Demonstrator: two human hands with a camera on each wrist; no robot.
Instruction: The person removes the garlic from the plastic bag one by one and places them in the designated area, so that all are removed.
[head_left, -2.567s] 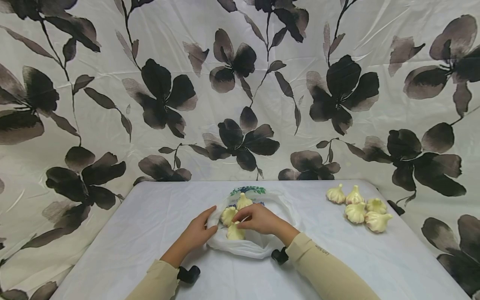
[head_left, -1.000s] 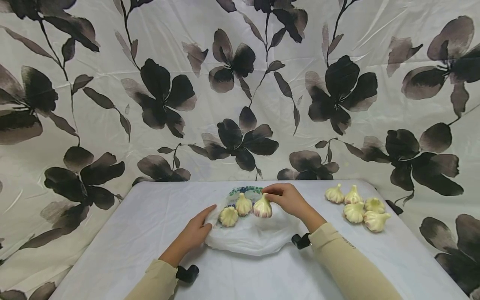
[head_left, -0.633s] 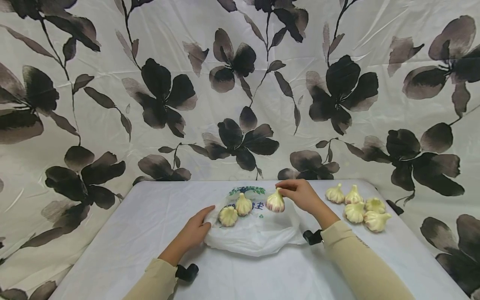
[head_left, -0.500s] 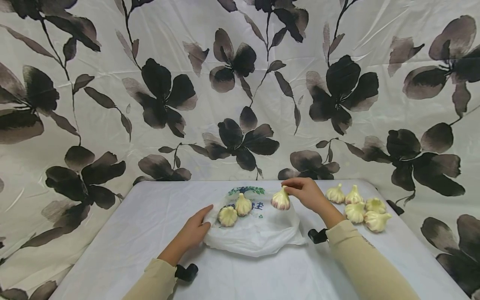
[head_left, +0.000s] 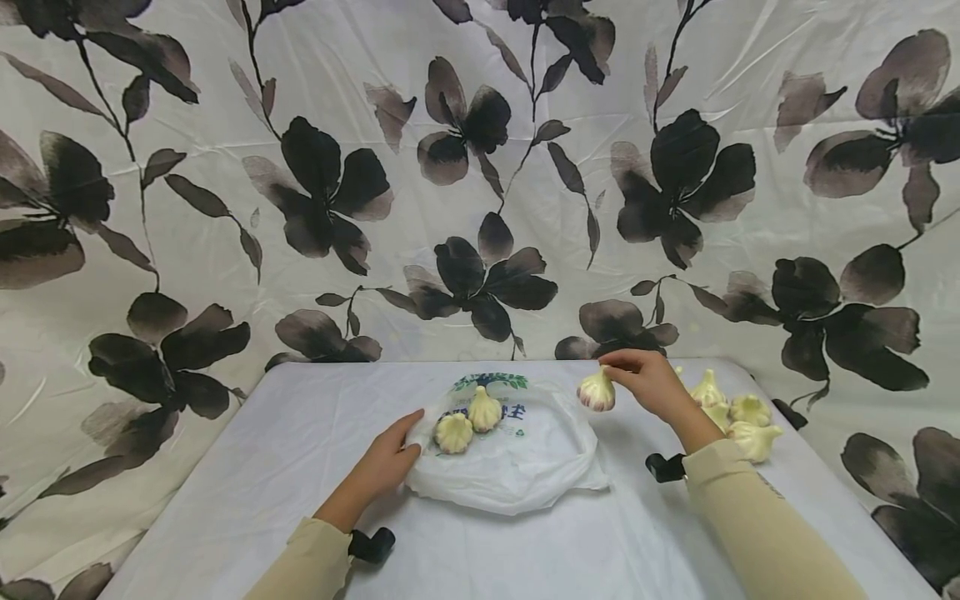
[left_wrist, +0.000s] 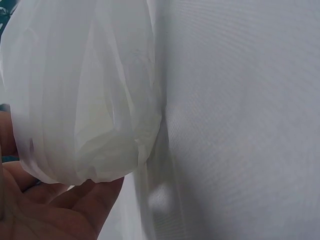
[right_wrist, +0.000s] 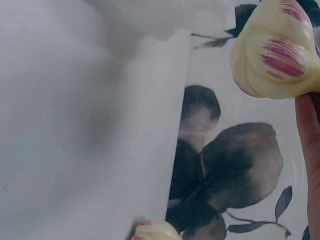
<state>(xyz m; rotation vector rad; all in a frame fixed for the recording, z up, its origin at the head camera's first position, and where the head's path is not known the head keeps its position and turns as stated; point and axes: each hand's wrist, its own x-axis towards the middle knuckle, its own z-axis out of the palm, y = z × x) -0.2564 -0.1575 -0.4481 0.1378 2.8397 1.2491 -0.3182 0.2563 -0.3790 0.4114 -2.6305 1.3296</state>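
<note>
A white plastic bag (head_left: pixel 517 475) with green and blue print lies mouth-up mid-table. Two pale garlic bulbs, one (head_left: pixel 454 433) at the left and another (head_left: pixel 485 410) beside it, sit inside. My left hand (head_left: pixel 386 458) holds the bag's left rim; in the left wrist view its fingers (left_wrist: pixel 100 200) curl under the plastic edge (left_wrist: pixel 90 100). Right of the bag, my right hand (head_left: pixel 651 385) pinches a purple-streaked garlic bulb (head_left: pixel 596 392) by its stem, above the table. That bulb (right_wrist: pixel 275 55) fills the right wrist view's upper right corner.
Several more garlic bulbs (head_left: pixel 752 442) stand grouped at the table's right, partly hidden by my right hand and forearm. A white cloth covers the table (head_left: pixel 247 450). Behind it hangs a flower-patterned sheet (head_left: pixel 570 292). Each wrist carries a black camera mount (head_left: pixel 372 546).
My right hand has lifted a garlic bulb out of the bag and carried it right, past the bag's right rim. My left hand stays at the left rim.
</note>
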